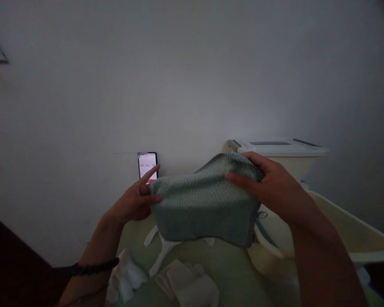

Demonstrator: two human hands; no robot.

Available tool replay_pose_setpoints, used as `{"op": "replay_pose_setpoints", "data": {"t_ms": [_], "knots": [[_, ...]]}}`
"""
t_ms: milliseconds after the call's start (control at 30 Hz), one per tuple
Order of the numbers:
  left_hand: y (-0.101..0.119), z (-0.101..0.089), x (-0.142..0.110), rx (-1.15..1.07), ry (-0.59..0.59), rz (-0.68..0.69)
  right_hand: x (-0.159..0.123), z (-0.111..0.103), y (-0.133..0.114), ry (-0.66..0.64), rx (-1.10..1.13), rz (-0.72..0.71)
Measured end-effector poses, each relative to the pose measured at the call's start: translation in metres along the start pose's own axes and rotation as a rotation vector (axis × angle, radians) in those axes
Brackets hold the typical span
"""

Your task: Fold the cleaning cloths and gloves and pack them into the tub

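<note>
A pale green cloth (204, 209) with a dark stitched edge hangs spread between my two hands, above a light green surface. My left hand (137, 198) pinches its upper left corner between thumb and fingers, one finger pointing up past the cloth. On the other side, my right hand (271, 183) grips the upper right part, thumb in front and fingers behind. White gloves lie below: one crumpled glove (126, 277) at the left, another folded glove (192, 283) in the middle. Partly hidden behind the cloth is a white piece with finger-like strips (164, 253).
A phone (147, 164) showing a running timer leans upright against the grey wall (179, 85). At the right stand a cream container with a white lid (281, 147) and an open cream bin (348, 230). The green tabletop (239, 281) stretches beneath my hands.
</note>
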State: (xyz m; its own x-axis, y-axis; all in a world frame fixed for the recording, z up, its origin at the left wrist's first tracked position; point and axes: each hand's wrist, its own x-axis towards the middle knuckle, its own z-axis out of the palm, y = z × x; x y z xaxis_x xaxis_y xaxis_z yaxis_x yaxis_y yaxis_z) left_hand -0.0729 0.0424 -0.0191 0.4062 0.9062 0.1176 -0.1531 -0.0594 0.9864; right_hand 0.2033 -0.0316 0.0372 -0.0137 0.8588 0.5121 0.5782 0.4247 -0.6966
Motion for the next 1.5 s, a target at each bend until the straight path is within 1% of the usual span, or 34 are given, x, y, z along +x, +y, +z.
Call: {"op": "replay_pose_setpoints", "data": {"t_ms": [100,233,300,367,400,467,533,600,633,667,700,733,767,800,867,900,933,967,1000,1067,1133,1167,1233,1300,1333,1433,1500], "knots": [[-0.002,0.001,0.008,0.199,0.175,0.046,-0.006,-0.005,-0.004,-0.158,0.072,-0.074],[0.002,0.005,0.011,0.436,0.377,0.199,-0.011,-0.010,-0.003,-0.374,0.089,-0.182],[0.005,0.006,0.010,0.563,0.467,0.266,-0.012,-0.013,-0.002,-0.472,0.075,-0.186],[0.005,0.006,0.010,0.669,0.540,0.312,-0.012,-0.015,-0.002,-0.519,0.048,-0.185],[0.004,0.005,0.010,0.705,0.566,0.333,-0.012,-0.015,-0.003,-0.537,0.026,-0.193],[0.000,0.002,0.013,0.746,0.589,0.385,-0.013,-0.015,-0.006,-0.620,-0.038,-0.208],[-0.005,-0.001,0.017,0.757,0.555,0.458,-0.014,-0.012,-0.008,-0.726,-0.117,-0.197],[-0.008,-0.004,0.020,0.736,0.500,0.550,-0.014,-0.007,-0.009,-0.778,-0.191,-0.167],[-0.009,-0.004,0.021,0.724,0.506,0.595,-0.014,-0.005,-0.009,-0.773,-0.220,-0.159],[-0.008,-0.005,0.021,0.721,0.536,0.628,-0.014,-0.003,-0.008,-0.749,-0.243,-0.158],[-0.006,-0.004,0.020,0.729,0.586,0.644,-0.013,-0.001,-0.006,-0.704,-0.260,-0.165],[-0.004,-0.004,0.019,0.746,0.648,0.644,-0.012,0.000,-0.004,-0.631,-0.270,-0.182],[-0.002,-0.002,0.018,0.761,0.708,0.628,-0.010,0.001,-0.002,-0.526,-0.276,-0.203],[0.001,-0.001,0.016,0.768,0.754,0.602,-0.008,0.001,0.000,-0.388,-0.280,-0.221],[0.005,0.002,0.012,0.738,0.789,0.540,-0.005,0.000,0.004,-0.073,-0.283,-0.232],[0.006,0.003,0.011,0.704,0.786,0.511,-0.004,-0.001,0.005,0.054,-0.277,-0.237],[0.006,0.004,0.010,0.661,0.763,0.476,-0.004,-0.003,0.005,0.122,-0.262,-0.250],[0.005,0.005,0.010,0.607,0.721,0.435,-0.004,-0.004,0.005,0.116,-0.236,-0.271],[0.004,0.006,0.012,0.539,0.665,0.393,-0.004,-0.005,0.005,0.041,-0.202,-0.299],[-0.001,0.006,0.015,0.366,0.534,0.312,-0.006,-0.006,0.003,-0.221,-0.142,-0.328],[-0.005,0.007,0.019,0.166,0.412,0.246,-0.008,-0.004,-0.001,-0.469,-0.134,-0.303],[-0.005,0.007,0.020,0.051,0.368,0.225,-0.009,-0.003,-0.002,-0.559,-0.150,-0.280],[-0.002,0.008,0.020,-0.167,0.315,0.193,-0.010,0.001,-0.004,-0.690,-0.205,-0.225],[0.005,0.010,0.017,-0.314,0.300,0.185,-0.012,0.005,-0.003,-0.767,-0.267,-0.167],[0.009,0.012,0.015,-0.337,0.299,0.181,-0.013,0.006,-0.002,-0.782,-0.299,-0.143],[0.018,0.022,0.008,-0.225,0.307,0.177,-0.014,0.007,0.001,-0.776,-0.364,-0.119],[0.021,0.031,0.004,-0.135,0.302,0.174,-0.014,0.007,0.003,-0.734,-0.402,-0.097]]}}
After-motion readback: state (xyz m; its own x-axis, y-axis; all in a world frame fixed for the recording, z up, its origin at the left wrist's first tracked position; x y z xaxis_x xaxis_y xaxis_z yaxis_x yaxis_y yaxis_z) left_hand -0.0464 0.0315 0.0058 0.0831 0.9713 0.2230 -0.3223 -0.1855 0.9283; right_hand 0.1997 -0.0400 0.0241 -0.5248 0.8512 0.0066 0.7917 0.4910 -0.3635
